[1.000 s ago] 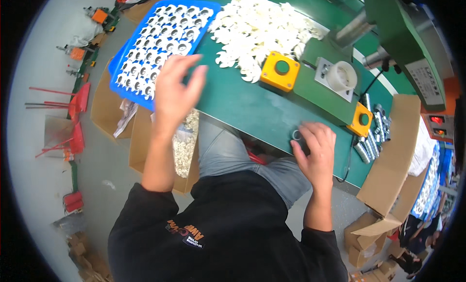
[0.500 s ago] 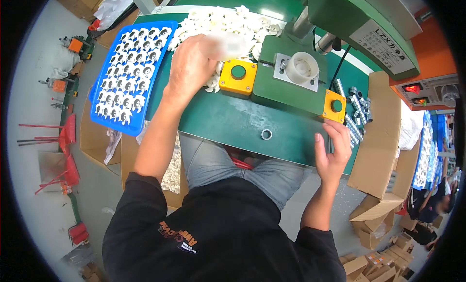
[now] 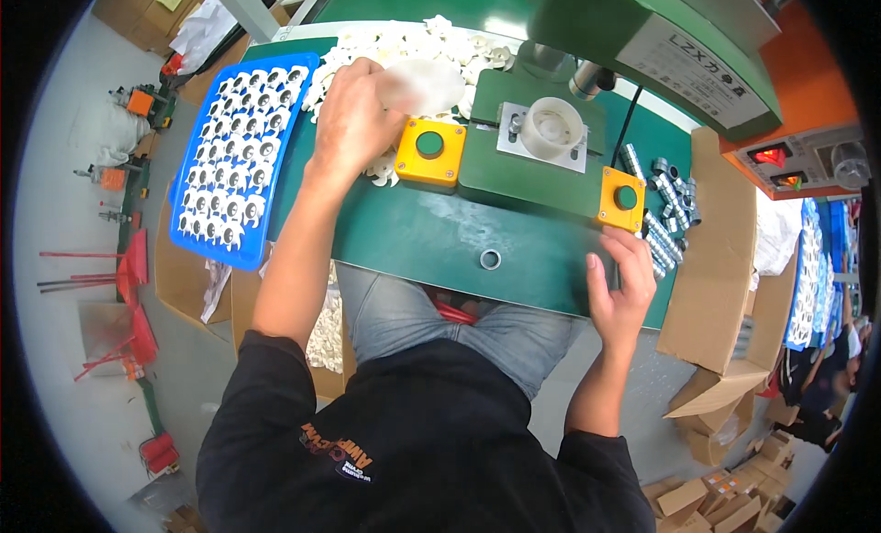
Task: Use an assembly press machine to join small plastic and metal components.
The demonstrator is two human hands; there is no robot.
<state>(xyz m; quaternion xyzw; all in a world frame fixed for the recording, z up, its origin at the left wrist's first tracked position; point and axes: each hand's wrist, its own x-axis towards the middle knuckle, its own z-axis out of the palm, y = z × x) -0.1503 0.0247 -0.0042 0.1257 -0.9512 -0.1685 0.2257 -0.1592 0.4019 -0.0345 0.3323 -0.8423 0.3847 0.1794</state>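
Note:
My left hand point(image 3: 351, 120) reaches over the near left part of a heap of white plastic pieces point(image 3: 404, 42). A pale blur covers its fingertips, so what they hold, if anything, is hidden. To its right stands a yellow box with a green button point(image 3: 429, 171). My right hand point(image 3: 624, 283) lies at the table's front edge, thumb apart from the fingers, nothing visible in it. Its fingertips are just below a second yellow button box point(image 3: 621, 199). Between my hands, a single metal ring point(image 3: 490, 259) lies on the green table.
A blue tray point(image 3: 240, 250) with rows of white pieces stands left. The green press point(image 3: 670, 51) carries a round white fixture point(image 3: 551, 129) on its base. Several metal sleeves point(image 3: 674, 198) lie at right, beside a cardboard box point(image 3: 707, 258).
The whole view has shifted slightly, and the table things appear a little further left. Both my hands keep nearly the same places over the heap and beside the right button box.

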